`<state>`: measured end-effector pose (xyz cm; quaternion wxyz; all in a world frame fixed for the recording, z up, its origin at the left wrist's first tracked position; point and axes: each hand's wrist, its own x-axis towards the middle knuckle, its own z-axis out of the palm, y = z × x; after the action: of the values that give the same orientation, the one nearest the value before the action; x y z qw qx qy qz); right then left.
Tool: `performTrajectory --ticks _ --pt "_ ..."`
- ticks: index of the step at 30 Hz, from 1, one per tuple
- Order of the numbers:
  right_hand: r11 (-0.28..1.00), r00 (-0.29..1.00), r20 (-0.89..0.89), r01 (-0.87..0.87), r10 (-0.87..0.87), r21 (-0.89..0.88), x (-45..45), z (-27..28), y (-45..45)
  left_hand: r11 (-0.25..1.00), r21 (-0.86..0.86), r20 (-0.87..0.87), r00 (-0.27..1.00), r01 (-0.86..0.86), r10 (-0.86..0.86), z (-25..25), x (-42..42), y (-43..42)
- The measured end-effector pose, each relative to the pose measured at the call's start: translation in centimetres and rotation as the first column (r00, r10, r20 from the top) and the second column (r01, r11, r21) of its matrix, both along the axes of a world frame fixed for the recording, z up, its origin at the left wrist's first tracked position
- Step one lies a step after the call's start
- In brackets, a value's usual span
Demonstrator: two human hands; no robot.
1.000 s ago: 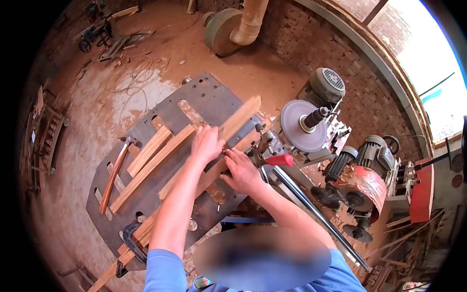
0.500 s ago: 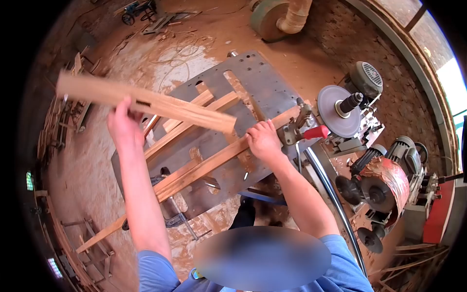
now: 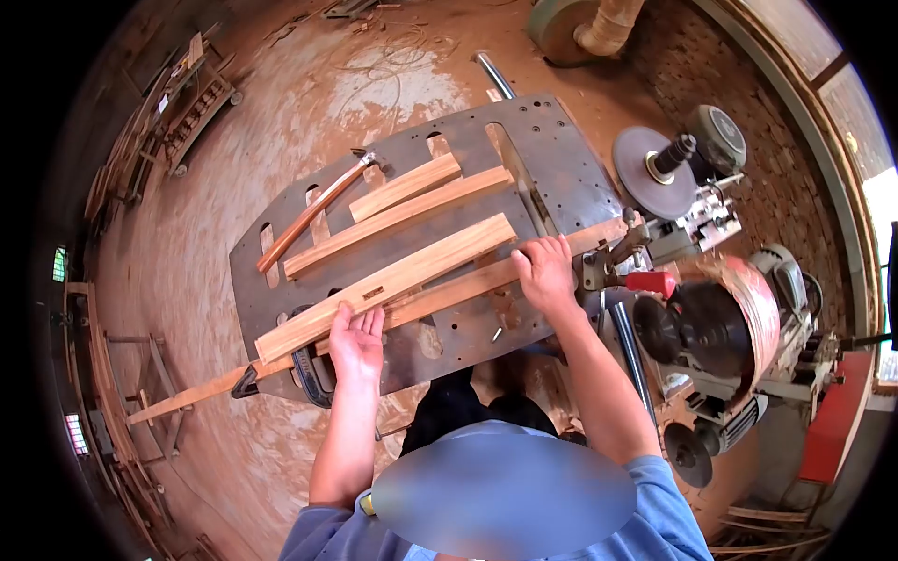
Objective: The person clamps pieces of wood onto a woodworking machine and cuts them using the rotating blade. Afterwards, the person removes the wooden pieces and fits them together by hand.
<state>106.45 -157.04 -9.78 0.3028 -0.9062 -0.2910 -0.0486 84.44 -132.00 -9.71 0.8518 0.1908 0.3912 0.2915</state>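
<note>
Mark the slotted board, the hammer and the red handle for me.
Slotted board [image 3: 412, 275]: head view, upper face, near mid-length.
Hammer [image 3: 314, 213]: head view, middle of its wooden handle.
Red handle [image 3: 651, 283]: head view, middle.

All around the metal table [image 3: 561, 164], reddish, dust-streaked floor [image 3: 187, 299]; just beyond it, a paler patch [image 3: 440, 93] under looped cord [image 3: 398, 82]. Right of the table, a brick wall [image 3: 765, 201] and, farther out, a window [image 3: 883, 198] bright with daylight. Left of the table, a wheeled rack [image 3: 198, 114]; farther left, small lit panes [image 3: 75, 434] amid shadow.
</note>
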Motion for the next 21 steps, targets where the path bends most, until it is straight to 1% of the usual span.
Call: performTrajectory --ticks 1,2,3,4,5,6,7,8,9,10,11,12,14,15,18,19,21 --pt "1.000 1.000 -0.007 0.001 -0.001 -0.014 -1.3 0.1 -1.1 0.999 0.028 -0.034 0.999 0.020 -0.019 -0.4 -1.5 -1.4" --pt "1.000 1.000 -0.012 0.005 -0.005 -0.029 -2.5 0.0 -2.3 0.997 0.029 -0.059 0.995 0.078 -0.076 -0.5 -3.4 -2.7" --pt "0.999 0.997 -0.064 0.037 -0.035 0.016 -3.8 -0.2 -3.5 0.989 0.027 -0.084 0.986 0.145 -0.142 -0.5 -5.2 -3.7" --pt "0.999 0.999 -0.036 0.040 -0.039 0.030 -5.1 0.0 -4.5 0.976 0.027 -0.102 0.972 0.216 -0.213 -0.5 -6.8 -4.5" --pt "1.000 1.000 -0.019 0.017 -0.017 -0.009 -6.5 0.2 -5.7 0.972 -0.020 -0.185 0.955 0.233 -0.232 -0.2 -8.4 -5.5" --pt "0.998 1.000 -0.003 0.002 -0.002 -0.055 -7.9 0.8 -7.0 0.945 -0.082 -0.240 0.914 0.318 -0.328 0.5 -9.9 -6.6" --pt "0.996 0.999 0.041 -0.006 0.010 -0.087 -9.3 0.6 -8.1 0.921 -0.155 -0.291 0.874 0.357 -0.388 1.4 -11.5 -7.5" --pt "0.992 0.996 0.082 -0.009 0.019 -0.125 -10.9 0.3 -9.3 0.832 -0.204 -0.286 0.781 0.517 -0.555 1.7 -14.1 -7.5" --pt "0.993 0.998 0.059 0.009 -0.003 -0.114 -12.3 0.1 -10.3 0.750 0.023 -0.522 0.647 0.662 -0.556 3.7 -15.0 -9.2" --pt "0.994 0.999 0.033 0.029 -0.026 -0.101 -13.7 0.0 -11.3 0.507 0.238 -0.861 0.422 0.828 -0.285 3.5 -16.0 -9.6" --pt "0.994 0.999 0.046 0.033 -0.028 -0.100 -14.9 -0.2 -11.9 0.021 0.458 -0.888 0.456 0.889 0.058 5.2 -15.5 -10.6" --pt "0.996 0.999 0.045 0.019 -0.015 -0.090 -16.0 -0.1 -12.7 -0.485 0.410 -0.716 0.602 0.773 0.354 7.2 -15.2 -11.9" --pt "0.997 0.999 0.048 0.016 -0.013 -0.070 -18.3 -0.4 -14.5 -0.519 0.268 -0.796 0.490 0.811 0.355 4.8 -16.2 -12.3" --pt "0.997 0.998 0.061 0.005 0.000 -0.077 -19.2 -0.5 -15.7 -0.525 0.198 -0.891 0.375 0.828 0.256 4.3 -16.6 -12.4" --pt "0.995 0.999 0.040 -0.014 0.018 -0.103 -21.4 -0.4 -18.8 -0.457 0.118 -0.963 0.214 0.881 0.164 4.5 -17.9 -14.4" --pt "0.994 0.999 0.032 -0.025 0.029 -0.102 -22.2 -0.4 -19.7 -0.493 0.167 -0.942 0.286 0.854 0.177 4.1 -18.7 -14.9" --pt "0.995 0.999 0.032 -0.025 0.028 -0.094 -23.7 -0.4 -21.0 -0.511 0.198 -0.932 0.322 0.837 0.166 4.4 -19.0 -16.4"
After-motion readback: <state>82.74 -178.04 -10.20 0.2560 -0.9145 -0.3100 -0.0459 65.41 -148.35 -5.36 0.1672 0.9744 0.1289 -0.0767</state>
